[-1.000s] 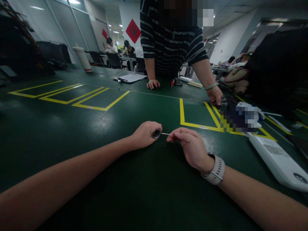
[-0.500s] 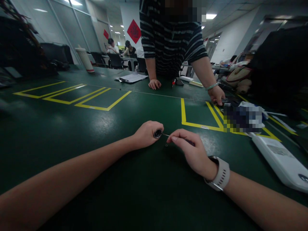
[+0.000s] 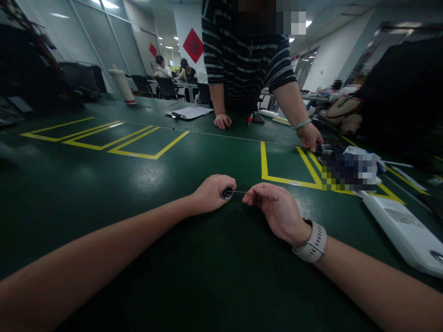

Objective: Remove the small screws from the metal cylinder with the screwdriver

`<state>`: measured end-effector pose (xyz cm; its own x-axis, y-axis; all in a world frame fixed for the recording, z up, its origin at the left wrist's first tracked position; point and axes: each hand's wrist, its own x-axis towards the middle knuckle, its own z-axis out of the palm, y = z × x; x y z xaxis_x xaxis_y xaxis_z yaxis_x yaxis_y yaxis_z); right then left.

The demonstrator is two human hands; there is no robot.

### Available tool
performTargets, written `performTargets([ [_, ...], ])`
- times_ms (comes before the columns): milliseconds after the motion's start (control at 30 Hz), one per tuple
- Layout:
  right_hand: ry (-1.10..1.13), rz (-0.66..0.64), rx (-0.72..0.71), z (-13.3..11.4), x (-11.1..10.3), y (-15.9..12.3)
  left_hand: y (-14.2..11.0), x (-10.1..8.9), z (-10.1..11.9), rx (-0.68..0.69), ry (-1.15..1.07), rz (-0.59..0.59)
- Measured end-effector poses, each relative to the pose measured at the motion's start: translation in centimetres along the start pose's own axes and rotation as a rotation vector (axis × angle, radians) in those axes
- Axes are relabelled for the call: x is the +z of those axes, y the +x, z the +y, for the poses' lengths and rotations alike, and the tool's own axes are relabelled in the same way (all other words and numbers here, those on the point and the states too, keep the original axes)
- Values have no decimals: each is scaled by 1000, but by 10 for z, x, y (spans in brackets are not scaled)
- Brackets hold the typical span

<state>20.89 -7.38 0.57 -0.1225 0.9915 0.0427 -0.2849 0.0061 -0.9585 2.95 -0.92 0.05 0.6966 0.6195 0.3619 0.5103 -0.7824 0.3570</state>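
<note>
My left hand (image 3: 211, 193) is closed around a small round metal part (image 3: 227, 192), its dark hollow end facing me. From the right, the thin metal shaft (image 3: 240, 192) of a screwdriver reaches to that part. My right hand (image 3: 275, 207) grips the screwdriver with bent fingers, which hide its handle; a pale watch (image 3: 313, 244) is on that wrist. Where the shaft tip meets the part is too small to make out. A tiny ring-like nut (image 3: 240, 210) lies on the green table (image 3: 194, 276) just below the shaft.
Yellow tape outlines (image 3: 290, 181) mark the table. Across it, a person in a striped top leans on one hand (image 3: 222, 121); the other hand (image 3: 309, 137) touches items near a blurred pile (image 3: 349, 168). A white device (image 3: 404, 230) lies right; a cup (image 3: 123, 85) and papers (image 3: 191, 112) stand farther back.
My right hand has rolled over at the wrist, so its palm side now shows and the dark handle is hidden. My left hand and the metal part have stayed nearly still.
</note>
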Motion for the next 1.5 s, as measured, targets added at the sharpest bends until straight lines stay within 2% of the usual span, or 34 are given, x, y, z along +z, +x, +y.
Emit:
performTargets([
  [67,-74,4,-67,-2,1,-3,0,0,0,-8,-9,-1],
  [167,-305,-24,-188,-8,3,-9,0,-1,0,-5,4,-10],
  [267,-421,-59,-192,-12,4,-10,0,0,0,14,37,-20],
  [467,-56,-35,-41,-5,-2,1,0,0,-1,37,31,-23],
  [567,16,-26,11,-4,-4,4,-1,0,-1,53,15,-20],
  [800,29,-1,56,-5,-3,4,0,1,-2,67,18,-29],
  [1500,-30,48,-7,-7,-10,7,0,-1,0,38,45,-68],
])
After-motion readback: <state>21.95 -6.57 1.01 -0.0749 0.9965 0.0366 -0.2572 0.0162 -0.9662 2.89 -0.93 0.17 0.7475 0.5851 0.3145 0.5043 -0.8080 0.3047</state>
